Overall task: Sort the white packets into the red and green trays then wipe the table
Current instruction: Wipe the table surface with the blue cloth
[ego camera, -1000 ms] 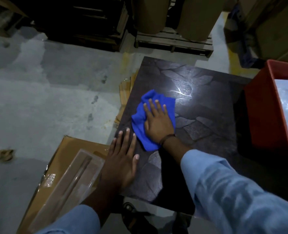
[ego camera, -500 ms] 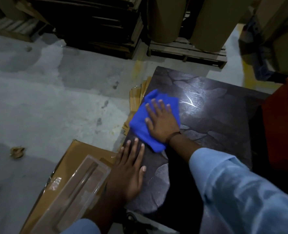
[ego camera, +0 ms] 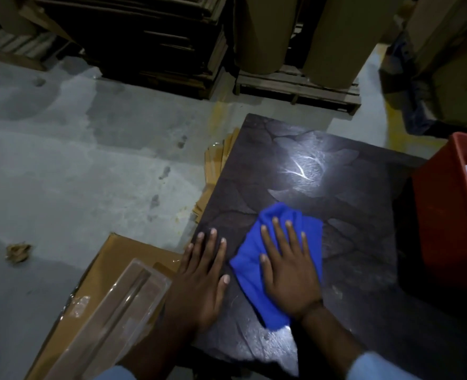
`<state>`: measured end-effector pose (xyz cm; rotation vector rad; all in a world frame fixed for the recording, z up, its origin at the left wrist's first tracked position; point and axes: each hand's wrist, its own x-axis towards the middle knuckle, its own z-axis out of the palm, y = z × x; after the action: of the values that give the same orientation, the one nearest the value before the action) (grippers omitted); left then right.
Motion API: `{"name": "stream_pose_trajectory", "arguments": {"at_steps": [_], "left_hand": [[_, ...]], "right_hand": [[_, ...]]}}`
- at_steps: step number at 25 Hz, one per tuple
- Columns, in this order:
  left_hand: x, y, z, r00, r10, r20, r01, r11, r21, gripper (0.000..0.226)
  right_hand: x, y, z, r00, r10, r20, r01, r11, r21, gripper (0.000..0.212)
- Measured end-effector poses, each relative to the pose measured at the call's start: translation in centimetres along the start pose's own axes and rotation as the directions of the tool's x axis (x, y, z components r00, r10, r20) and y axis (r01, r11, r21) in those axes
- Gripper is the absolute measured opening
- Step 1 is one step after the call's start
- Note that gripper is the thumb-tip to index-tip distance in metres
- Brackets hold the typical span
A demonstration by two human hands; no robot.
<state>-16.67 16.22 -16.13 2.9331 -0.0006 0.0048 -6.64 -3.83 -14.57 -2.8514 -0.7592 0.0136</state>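
Now | right hand (ego camera: 288, 275) flat on blue cloth (ego camera: 245, 268) | left hand (ego camera: 200, 286) flat on table (ego camera: 363, 256), just beside cloth

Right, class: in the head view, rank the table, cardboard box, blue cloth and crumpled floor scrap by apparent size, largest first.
1. table
2. cardboard box, though cropped by the frame
3. blue cloth, partly under the right hand
4. crumpled scrap, clearly smallest
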Motion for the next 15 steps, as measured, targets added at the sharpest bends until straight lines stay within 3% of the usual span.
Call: {"name": "stream_pose_trajectory", "arguments": {"at_steps": [4,9,11,13,15], "left_hand": [[9.0,-0.4,0.4,1.0,0.017,0.012,-0.017,1.0,-0.002,0.069],[13.8,-0.3,1.5,1.0,-0.021,-0.02,0.021,0.999,0.033,0.072],[13.5,-0.6,1.8,0.999,-0.01,-0.031,0.01,1.0,0.025,0.073],[13.7,-0.7,1.6,1.0,-0.011,-0.024,0.012,0.999,0.035,0.073],[14.0,-0.4,1.1,1.0,-0.015,-0.017,0.016,0.999,0.031,0.073]], "right_hand": [[0.0,2.2,0.2,0.999,0.046,0.02,-0.044,0.997,-0.067,0.058],[16.4,10.3,1.1,0.939,0.339,-0.055,-0.342,0.936,-0.076,0.063],[22.2,10.0,1.2,0.914,0.404,-0.035,-0.405,0.914,-0.028,0.064],[23.1,7.0,1.9,0.946,0.323,-0.012,-0.323,0.946,-0.035,0.064],[17.7,4.3,1.8,0.984,0.174,-0.023,-0.175,0.981,-0.079,0.062]]}}
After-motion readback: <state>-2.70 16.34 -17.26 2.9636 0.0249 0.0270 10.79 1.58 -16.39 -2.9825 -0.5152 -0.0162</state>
